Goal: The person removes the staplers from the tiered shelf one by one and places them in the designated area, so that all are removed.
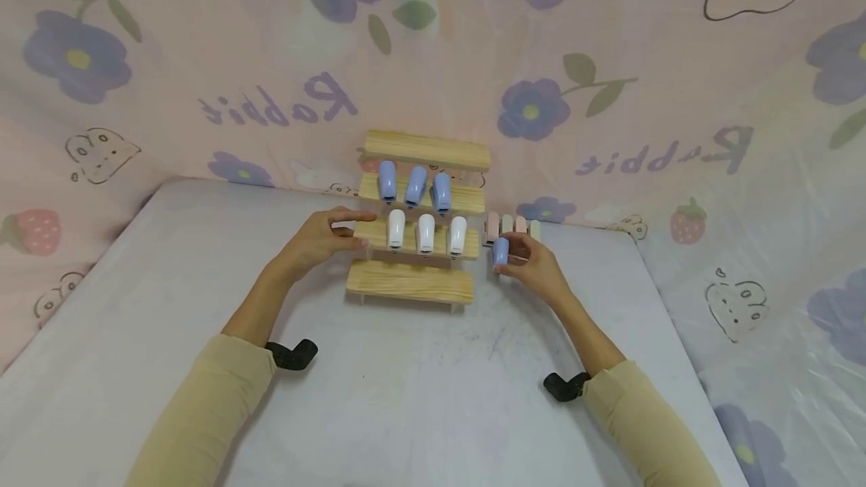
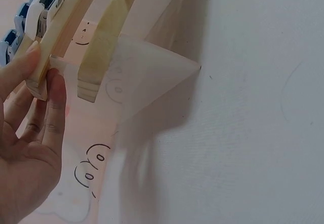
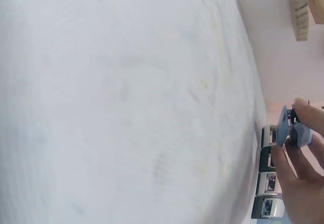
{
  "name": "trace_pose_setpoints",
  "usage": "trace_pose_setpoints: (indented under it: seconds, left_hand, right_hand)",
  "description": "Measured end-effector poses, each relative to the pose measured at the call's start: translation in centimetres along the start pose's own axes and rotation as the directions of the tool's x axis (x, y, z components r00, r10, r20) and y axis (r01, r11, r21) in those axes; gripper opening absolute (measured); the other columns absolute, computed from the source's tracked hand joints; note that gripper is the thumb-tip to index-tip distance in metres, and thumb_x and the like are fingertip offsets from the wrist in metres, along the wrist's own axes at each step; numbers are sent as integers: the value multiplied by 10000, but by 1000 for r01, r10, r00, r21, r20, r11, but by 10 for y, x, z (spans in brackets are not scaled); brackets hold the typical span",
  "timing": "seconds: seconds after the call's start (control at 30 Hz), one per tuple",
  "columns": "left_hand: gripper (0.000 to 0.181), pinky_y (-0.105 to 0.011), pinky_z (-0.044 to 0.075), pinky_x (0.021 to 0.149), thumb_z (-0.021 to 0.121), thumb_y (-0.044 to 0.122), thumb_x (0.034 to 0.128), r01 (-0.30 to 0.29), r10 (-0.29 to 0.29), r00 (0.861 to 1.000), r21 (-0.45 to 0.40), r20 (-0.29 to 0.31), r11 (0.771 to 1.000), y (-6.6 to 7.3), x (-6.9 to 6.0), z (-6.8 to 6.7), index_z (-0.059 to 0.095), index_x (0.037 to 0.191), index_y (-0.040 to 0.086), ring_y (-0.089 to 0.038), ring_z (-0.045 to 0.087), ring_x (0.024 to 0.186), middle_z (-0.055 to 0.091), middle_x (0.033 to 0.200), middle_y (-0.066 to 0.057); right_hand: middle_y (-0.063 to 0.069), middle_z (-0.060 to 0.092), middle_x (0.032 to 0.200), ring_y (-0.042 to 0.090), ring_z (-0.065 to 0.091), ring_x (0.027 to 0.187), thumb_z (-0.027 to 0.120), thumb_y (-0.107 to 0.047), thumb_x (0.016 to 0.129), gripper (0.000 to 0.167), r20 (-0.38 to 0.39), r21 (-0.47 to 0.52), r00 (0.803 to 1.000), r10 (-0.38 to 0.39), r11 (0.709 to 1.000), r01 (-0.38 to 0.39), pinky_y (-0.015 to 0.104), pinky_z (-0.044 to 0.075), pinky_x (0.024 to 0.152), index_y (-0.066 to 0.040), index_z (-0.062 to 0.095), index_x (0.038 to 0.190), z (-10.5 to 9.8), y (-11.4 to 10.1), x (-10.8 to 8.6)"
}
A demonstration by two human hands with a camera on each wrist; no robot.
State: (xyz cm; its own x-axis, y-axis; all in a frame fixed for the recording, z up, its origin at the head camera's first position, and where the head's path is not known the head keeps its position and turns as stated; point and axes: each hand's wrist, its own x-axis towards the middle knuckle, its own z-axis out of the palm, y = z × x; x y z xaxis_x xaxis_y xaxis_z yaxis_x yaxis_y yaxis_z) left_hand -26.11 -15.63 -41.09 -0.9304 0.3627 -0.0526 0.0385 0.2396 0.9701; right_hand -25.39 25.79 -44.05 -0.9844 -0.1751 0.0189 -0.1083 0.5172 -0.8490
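A stepped wooden display rack (image 1: 409,281) stands at the back of the table. My left hand (image 1: 316,240) pinches the left end of its second tier from the bottom, thumb above and fingers below in the left wrist view. Three white mini staplers (image 1: 425,233) sit on that tier, and three blue mini staplers (image 1: 416,186) on the tier above. Right of the rack, my right hand (image 1: 541,269) holds another blue mini stapler (image 1: 501,252) between thumb and fingers. It is in the air in the right wrist view (image 3: 282,127), close to a row of several pink and cream staplers (image 1: 507,225).
The top tier (image 1: 426,150) and bottom tier of the rack carry nothing. A patterned curtain (image 1: 433,51) hangs right behind the rack and along the sides of the white table (image 1: 406,389). Black wrist straps (image 1: 292,355) show at both sleeves.
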Motion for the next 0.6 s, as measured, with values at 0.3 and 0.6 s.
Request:
trace_pose_setpoints:
  seconds: [0.3, 0.6]
  left_hand:
    - [526, -453, 389, 1087, 806, 191, 852, -4, 4, 1000, -12, 10, 1000, 2, 0, 1, 630, 1344, 137, -314, 479, 1285, 454, 1492, -28]
    - [523, -459, 353, 1122, 807, 208, 853, -15, 16, 1000, -17, 13, 1000, 0, 0, 0, 632, 1342, 147, -325, 446, 1325, 477, 1466, -30]
  right_hand:
    - [251, 553, 1350, 388, 582, 1198, 810, -15, 809, 669, 19, 52, 1000, 18, 998, -19, 279, 539, 903, 10, 499, 1401, 8, 3, 2]
    - [240, 553, 1343, 391, 587, 1172, 804, -23, 820, 655, 21, -7, 1000, 13, 1000, -13, 351, 542, 912, 4, 502, 1401, 12, 4, 3]
